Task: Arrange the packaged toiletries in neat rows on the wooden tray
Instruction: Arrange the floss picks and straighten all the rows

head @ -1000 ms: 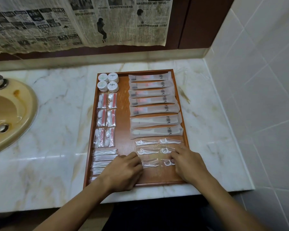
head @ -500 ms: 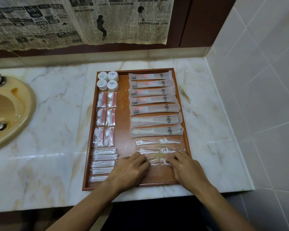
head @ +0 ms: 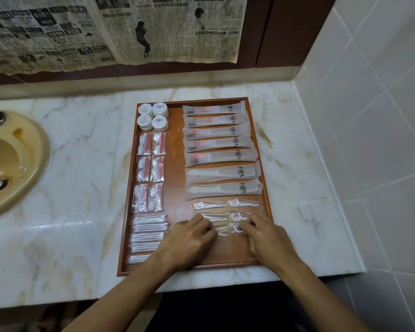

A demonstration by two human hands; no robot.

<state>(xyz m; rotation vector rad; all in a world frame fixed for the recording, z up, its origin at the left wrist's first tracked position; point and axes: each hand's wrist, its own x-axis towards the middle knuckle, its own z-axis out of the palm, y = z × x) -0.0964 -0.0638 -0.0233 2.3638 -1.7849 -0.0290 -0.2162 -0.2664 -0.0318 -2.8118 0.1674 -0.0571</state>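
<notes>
A: Left side first?
B: Beige sink (head: 15,164) sat in the marble worktop (head: 82,140). Wooden tray (head: 126,212) lay right of it.
A: Tray contents?
B: Left column had round white tubs (head: 153,116), red-and-white sachets (head: 151,171), cotton-bud packs (head: 147,233). Right column had long frosted sachets (head: 219,149), then clear floss-pick packets (head: 225,204) nearest the front.
A: Hands?
B: Left hand (head: 185,245) had curled fingers on the front floss-pick packets; grip: couldn't tell if pinching. Right hand (head: 266,240) just beside, fingertips on the same packets, same doubt.
</notes>
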